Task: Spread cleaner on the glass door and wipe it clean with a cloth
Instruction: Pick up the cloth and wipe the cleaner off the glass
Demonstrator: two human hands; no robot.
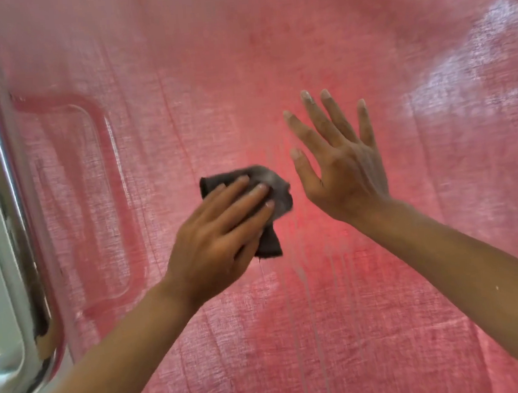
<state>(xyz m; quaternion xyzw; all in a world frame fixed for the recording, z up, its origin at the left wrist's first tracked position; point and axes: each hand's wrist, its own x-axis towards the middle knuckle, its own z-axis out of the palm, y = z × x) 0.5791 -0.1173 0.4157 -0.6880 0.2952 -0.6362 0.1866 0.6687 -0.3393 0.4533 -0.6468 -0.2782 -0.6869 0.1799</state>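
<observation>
Streaks risked remaining: left hand (220,230) pressed the dark cloth (270,201) flat-fingered mid-pane on the glass door (332,35); right hand (339,165) lay splayed, empty, above cleaner drips (301,273).

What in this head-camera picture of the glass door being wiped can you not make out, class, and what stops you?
- Cloth: motion blur; the left hand covers much of it.
- Cleaner bottle: none in frame.
- Right hand: palm faces away, so contact with the glass door cannot be told.
- Metal handle: cut off by the left edge.
- Behind the glass: a pink curtain hides it.
</observation>
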